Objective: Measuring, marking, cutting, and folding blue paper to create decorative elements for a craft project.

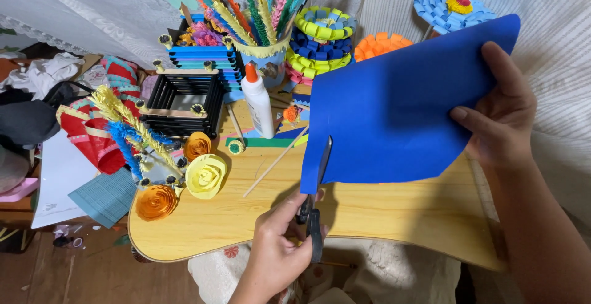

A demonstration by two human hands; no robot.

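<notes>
My right hand (pixel 505 110) holds up a large blue paper sheet (pixel 394 113) by its right edge, thumb on the front. My left hand (pixel 280 245) grips black scissors (pixel 317 199) low at the table's front edge. The blades point upward and bite into the sheet's lower left edge. The sheet hides the middle and right of the wooden table (pixel 381 214).
A white glue bottle (pixel 258 101) stands beside a thin wooden stick (pixel 274 162). Yellow (pixel 206 176) and orange paper roses (pixel 155 202), a black stick box (pixel 183 104), a cup of paper stems (pixel 265 27) and stacked paper rings (pixel 320 42) crowd the left and back.
</notes>
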